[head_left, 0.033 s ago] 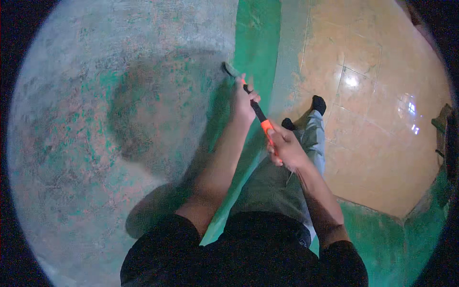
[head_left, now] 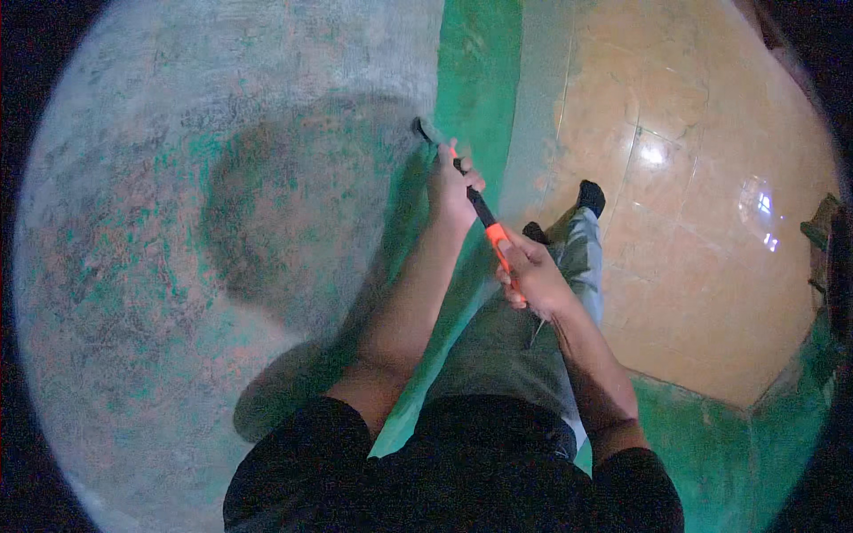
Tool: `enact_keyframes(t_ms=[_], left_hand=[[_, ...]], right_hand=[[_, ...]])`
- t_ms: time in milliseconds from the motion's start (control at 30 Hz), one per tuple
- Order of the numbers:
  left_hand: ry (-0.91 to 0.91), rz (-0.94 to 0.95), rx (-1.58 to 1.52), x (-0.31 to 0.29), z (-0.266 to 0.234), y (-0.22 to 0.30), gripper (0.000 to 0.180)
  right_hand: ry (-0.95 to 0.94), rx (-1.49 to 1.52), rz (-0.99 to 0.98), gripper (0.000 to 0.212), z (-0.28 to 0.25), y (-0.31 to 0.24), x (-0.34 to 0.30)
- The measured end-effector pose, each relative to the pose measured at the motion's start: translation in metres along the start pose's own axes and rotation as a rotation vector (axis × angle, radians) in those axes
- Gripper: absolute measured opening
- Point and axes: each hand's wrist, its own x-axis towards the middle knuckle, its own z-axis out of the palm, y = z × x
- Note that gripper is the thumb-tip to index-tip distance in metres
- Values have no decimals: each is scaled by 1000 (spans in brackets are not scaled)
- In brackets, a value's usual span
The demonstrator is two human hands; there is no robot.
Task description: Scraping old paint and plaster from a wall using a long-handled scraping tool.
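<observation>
A long-handled scraper (head_left: 481, 206) with an orange and black handle slants across the middle of the view. Around its upper shaft, close to the head, the fingers of my left hand (head_left: 451, 188) are closed. My right hand (head_left: 538, 275) grips the orange lower end. The scraper's dark, narrow head meets or nearly meets the wall (head_left: 293, 195) where the scraped grey surface borders a green painted band (head_left: 477, 80); exact contact is hard to tell. Patches of green and pinkish colour show on the grey area, with the shadow of my head and arms across it.
Shiny tan floor tiles (head_left: 675, 231) lie to the right, under my legs and dark-socked feet (head_left: 591, 195). Another green wall (head_left: 693, 444) stands at the lower right. A dark wooden object (head_left: 819, 235) is at the far right edge.
</observation>
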Motion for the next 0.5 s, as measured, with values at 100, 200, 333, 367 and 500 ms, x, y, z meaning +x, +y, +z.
enact_keyframes(t_ms=[100, 200, 333, 367, 500], left_hand=[[14, -10, 29, -11, -4, -2, 42], [-69, 32, -4, -24, -11, 1, 42], [-154, 19, 1, 3, -9, 1, 40], [-158, 20, -1, 1, -9, -1, 40], [-87, 18, 34, -29, -12, -1, 41]], right_hand=[[-18, -51, -11, 53, 1, 13, -11], [3, -115, -81, 52, 5, 30, -9], [11, -132, -104, 51, -1, 25, 11], [13, -135, -108, 51, -3, 28, 10], [27, -128, -95, 51, 1, 40, -1]])
